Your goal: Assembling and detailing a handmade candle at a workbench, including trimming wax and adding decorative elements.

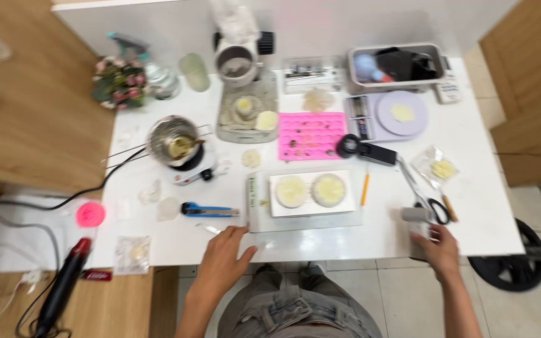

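- The left hand [223, 256] lies flat on the front edge of the white counter [471, 188], its grip apart with fingers spread and clamped on nothing; the fingertips touch the near corner of a clear plastic sheet [308, 222].
- The right hand [439, 250] sits at the counter's front right edge, its grip closed around a small grey cylinder [416, 216]; blur hides how tightly.
- On the clear sheet, at 1 o'clock from the left hand, rests a white tray [311, 211] holding two pale round discs [291, 191], side by side.
- At 11 o'clock from the left hand lies a blue utility knife [208, 209], just beside the sheet's left edge.
- At 12 o'clock from the right hand lie black-handled scissors [436, 209]; an orange pencil [365, 189] lies between them and the tray.
- Farther back at 12 o'clock, a pink silicone mould [311, 134] sits in the counter's middle, with a lilac kitchen scale [399, 116] at its 3 o'clock.
- At 10 o'clock from the tray, a metal pot [173, 141] stands on a small hotplate [189, 169].
- Off the counter's left end, at 9 o'clock from the left hand, lie a pink round lid [91, 214] and a red-and-black heat gun [64, 285].
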